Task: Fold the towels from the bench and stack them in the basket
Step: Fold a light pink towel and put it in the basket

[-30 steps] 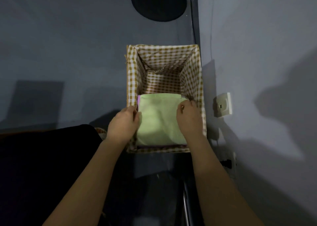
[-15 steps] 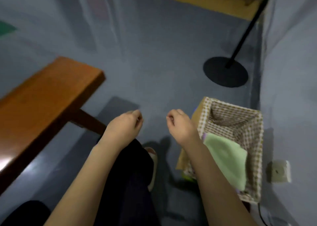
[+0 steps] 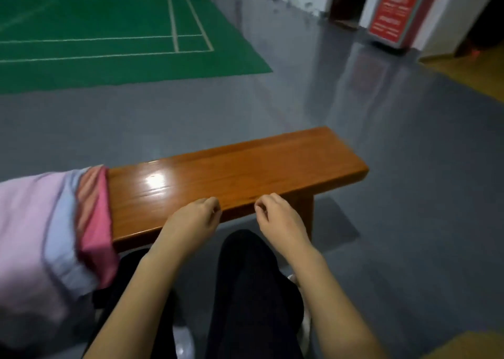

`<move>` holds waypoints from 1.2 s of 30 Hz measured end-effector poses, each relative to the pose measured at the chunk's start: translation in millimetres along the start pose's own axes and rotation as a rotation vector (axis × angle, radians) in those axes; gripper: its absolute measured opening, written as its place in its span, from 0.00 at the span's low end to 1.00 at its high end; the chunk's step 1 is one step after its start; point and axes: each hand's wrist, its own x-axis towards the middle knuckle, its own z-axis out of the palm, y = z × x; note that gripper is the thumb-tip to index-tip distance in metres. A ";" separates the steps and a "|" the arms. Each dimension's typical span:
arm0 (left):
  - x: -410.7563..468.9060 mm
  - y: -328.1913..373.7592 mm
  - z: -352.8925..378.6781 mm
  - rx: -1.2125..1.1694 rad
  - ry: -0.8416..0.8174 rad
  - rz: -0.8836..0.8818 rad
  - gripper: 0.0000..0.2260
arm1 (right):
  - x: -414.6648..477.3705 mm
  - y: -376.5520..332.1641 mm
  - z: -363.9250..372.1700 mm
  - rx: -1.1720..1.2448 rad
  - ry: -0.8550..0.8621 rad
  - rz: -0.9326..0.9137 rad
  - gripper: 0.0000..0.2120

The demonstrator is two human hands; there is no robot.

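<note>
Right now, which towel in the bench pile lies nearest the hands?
The pink-and-orange striped towel, at the pile's right edge beside the bare bench top. The lavender towel and pale pink towel lie farther left.

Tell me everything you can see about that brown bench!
The bench looks like glossy orange-brown wood, a long flat plank with a bright glare spot on top. One blocky leg shows under its right end. It stands on the grey floor, running slantwise across the view. A pile of towels, pink, pale lilac and striped, covers its left end and hangs over the front edge. Neither hand clearly touches it.
</note>
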 end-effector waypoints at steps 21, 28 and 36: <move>-134.7 -266.1 -53.3 -0.060 0.087 -0.686 0.07 | 80.7 -246.7 210.0 0.044 -0.368 -0.478 0.09; -118.2 -350.6 -88.2 -0.049 0.187 -0.814 0.09 | 125.2 -324.1 259.4 0.130 -0.449 -0.506 0.10; -109.4 -393.9 -54.7 -0.097 0.365 -0.929 0.09 | 154.7 -332.2 309.5 -0.064 -0.233 -0.215 0.19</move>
